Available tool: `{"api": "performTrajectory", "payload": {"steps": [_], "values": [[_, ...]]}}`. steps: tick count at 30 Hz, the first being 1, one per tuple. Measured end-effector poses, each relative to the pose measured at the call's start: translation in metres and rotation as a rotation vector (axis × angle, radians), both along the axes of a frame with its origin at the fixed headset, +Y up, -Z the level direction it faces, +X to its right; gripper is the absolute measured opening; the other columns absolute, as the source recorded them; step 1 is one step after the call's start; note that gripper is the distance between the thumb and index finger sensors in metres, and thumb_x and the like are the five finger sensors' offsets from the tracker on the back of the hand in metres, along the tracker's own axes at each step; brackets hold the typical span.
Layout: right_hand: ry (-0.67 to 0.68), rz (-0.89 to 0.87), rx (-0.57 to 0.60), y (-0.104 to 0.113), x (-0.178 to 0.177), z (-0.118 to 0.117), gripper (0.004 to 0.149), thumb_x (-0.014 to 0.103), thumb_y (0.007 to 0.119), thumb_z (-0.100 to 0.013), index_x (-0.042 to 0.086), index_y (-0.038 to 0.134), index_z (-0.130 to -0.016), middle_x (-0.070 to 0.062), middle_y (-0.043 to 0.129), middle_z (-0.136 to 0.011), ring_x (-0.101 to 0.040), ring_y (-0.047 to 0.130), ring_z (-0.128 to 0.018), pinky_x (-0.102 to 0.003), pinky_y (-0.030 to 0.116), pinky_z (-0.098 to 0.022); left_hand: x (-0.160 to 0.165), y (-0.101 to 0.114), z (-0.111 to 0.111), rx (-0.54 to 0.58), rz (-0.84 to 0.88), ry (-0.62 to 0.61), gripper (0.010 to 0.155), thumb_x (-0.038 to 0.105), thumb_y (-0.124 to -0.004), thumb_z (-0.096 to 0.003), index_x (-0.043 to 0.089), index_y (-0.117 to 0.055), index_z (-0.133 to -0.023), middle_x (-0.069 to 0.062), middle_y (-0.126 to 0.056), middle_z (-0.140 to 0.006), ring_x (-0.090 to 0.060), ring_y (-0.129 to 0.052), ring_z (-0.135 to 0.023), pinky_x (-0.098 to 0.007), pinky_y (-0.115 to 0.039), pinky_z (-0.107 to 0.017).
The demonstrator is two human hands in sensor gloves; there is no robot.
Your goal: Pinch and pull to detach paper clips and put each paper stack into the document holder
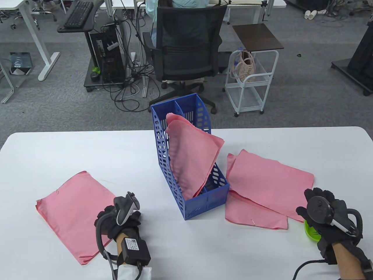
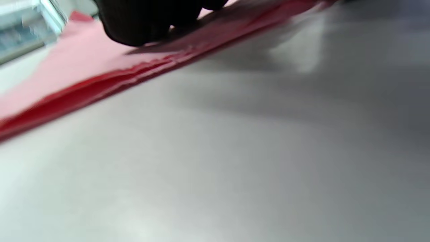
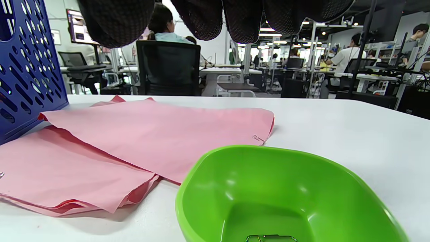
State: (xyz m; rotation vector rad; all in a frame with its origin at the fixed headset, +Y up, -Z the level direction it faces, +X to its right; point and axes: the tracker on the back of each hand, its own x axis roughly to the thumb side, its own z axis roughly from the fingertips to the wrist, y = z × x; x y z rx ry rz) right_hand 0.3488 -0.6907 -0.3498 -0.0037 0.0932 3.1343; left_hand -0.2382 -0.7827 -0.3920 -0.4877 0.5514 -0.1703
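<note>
Green bowl, nearest your right wrist camera, holds one detached clip; your right hand hovers above it, fingers hanging relaxed and holding nothing; your left hand rests on the pink stack left of the blue document holder, though whether its fingers are flat or pinching cannot be told. One stack leans inside the holder; two more lie to its right, the upper and the lower, each clipped. Likely next: pin the left stack flat, pinch its clip at the corner far from the holder, and pull straight off the edge to avoid tearing.
</note>
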Motion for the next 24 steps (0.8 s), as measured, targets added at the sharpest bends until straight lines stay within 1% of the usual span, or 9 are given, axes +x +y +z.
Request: {"api": "performTrajectory", "payload": {"steps": [1, 4, 7, 9, 12, 16, 20, 22, 24], "values": [[0.001, 0.001, 0.0, 0.0, 0.0, 0.0, 0.074, 0.048, 0.06, -0.058, 0.009, 0.037, -0.117, -0.031, 0.037, -0.121, -0.059, 0.037, -0.108, -0.067, 0.039, -0.078, 0.001, 0.001, 0.0, 0.024, 0.001, -0.013, 0.1, 0.067, -0.046, -0.0486, -0.005, -0.032, -0.117, -0.038, -0.046, -0.114, -0.06, -0.06, -0.101, -0.062, -0.065, -0.071], [0.007, 0.02, 0.0, -0.001, -0.001, 0.001, 0.074, 0.049, 0.06, -0.058, 0.009, 0.037, -0.117, -0.031, 0.037, -0.121, -0.059, 0.037, -0.108, -0.067, 0.04, -0.078, 0.006, 0.002, 0.0, 0.097, 0.002, -0.04, 0.092, 0.061, -0.056, -0.0504, 0.0, -0.039, -0.116, -0.032, -0.054, -0.113, -0.054, -0.065, -0.101, -0.058, -0.068, -0.072], [0.014, 0.036, 0.003, -0.002, -0.004, 0.002, 0.074, 0.049, 0.06, -0.058, 0.009, 0.037, -0.117, -0.03, 0.037, -0.121, -0.059, 0.037, -0.107, -0.066, 0.04, -0.078, 0.014, 0.004, -0.002, 0.125, -0.063, -0.12, 0.083, 0.058, -0.057, -0.051, 0.006, -0.047, -0.114, -0.026, -0.063, -0.11, -0.049, -0.073, -0.097, -0.054, -0.073, -0.069], [0.018, 0.051, 0.004, -0.002, -0.005, 0.003, 0.074, 0.049, 0.06, -0.058, 0.009, 0.037, -0.117, -0.031, 0.037, -0.121, -0.059, 0.037, -0.107, -0.066, 0.041, -0.078, 0.018, 0.005, -0.003, 0.162, -0.091, -0.146, 0.071, 0.053, -0.061, -0.0521, 0.012, -0.056, -0.111, -0.019, -0.071, -0.106, -0.043, -0.079, -0.095, -0.049, -0.078, -0.067], [0.028, 0.068, 0.005, -0.002, -0.009, 0.004, 0.074, 0.049, 0.06, -0.058, 0.009, 0.037, -0.117, -0.03, 0.037, -0.121, -0.059, 0.038, -0.107, -0.066, 0.041, -0.078, 0.018, 0.005, -0.004, 0.174, -0.144, -0.173, 0.055, 0.042, -0.069, -0.0524, 0.023, -0.065, -0.104, -0.008, -0.079, -0.1, -0.033, -0.087, -0.09, -0.042, -0.084, -0.063], [0.036, 0.083, 0.008, -0.002, -0.013, 0.005, 0.074, 0.049, 0.06, -0.058, 0.01, 0.037, -0.116, -0.03, 0.038, -0.121, -0.059, 0.038, -0.107, -0.066, 0.041, -0.078, 0.013, 0.005, -0.001, 0.176, -0.145, -0.203, 0.049, 0.035, -0.073, -0.0516, 0.031, -0.066, -0.1, 0.0, -0.081, -0.098, -0.026, -0.089, -0.089, -0.037, -0.087, -0.061], [0.04, 0.088, 0.01, -0.002, -0.015, 0.005, 0.074, 0.049, 0.06, -0.058, 0.009, 0.037, -0.116, -0.03, 0.038, -0.121, -0.059, 0.038, -0.107, -0.066, 0.041, -0.078, 0.006, 0.006, 0.006, 0.254, -0.115, -0.257, 0.044, 0.032, -0.072, -0.0515, 0.031, -0.072, -0.096, 0.002, -0.087, -0.094, -0.025, -0.093, -0.084, -0.036, -0.089, -0.057], [0.041, 0.088, 0.008, -0.003, -0.015, 0.005, 0.074, 0.049, 0.06, -0.058, 0.009, 0.037, -0.116, -0.03, 0.038, -0.121, -0.059, 0.038, -0.107, -0.066, 0.041, -0.078, 0.004, 0.013, 0.007, 0.275, -0.09, -0.264, 0.043, 0.032, -0.072, -0.0515, 0.031, -0.074, -0.095, 0.001, -0.09, -0.091, -0.023, -0.097, -0.08, -0.035, -0.09, -0.055], [0.04, 0.092, 0.005, -0.004, -0.016, 0.005, 0.074, 0.049, 0.06, -0.058, 0.009, 0.037, -0.116, -0.03, 0.038, -0.121, -0.059, 0.038, -0.107, -0.066, 0.041, -0.078, 0.001, 0.028, 0.006, 0.283, -0.045, -0.24, 0.043, 0.032, -0.072, -0.0514, 0.031, -0.075, -0.095, 0.001, -0.093, -0.088, -0.021, -0.101, -0.076, -0.035, -0.09, -0.055]]}}
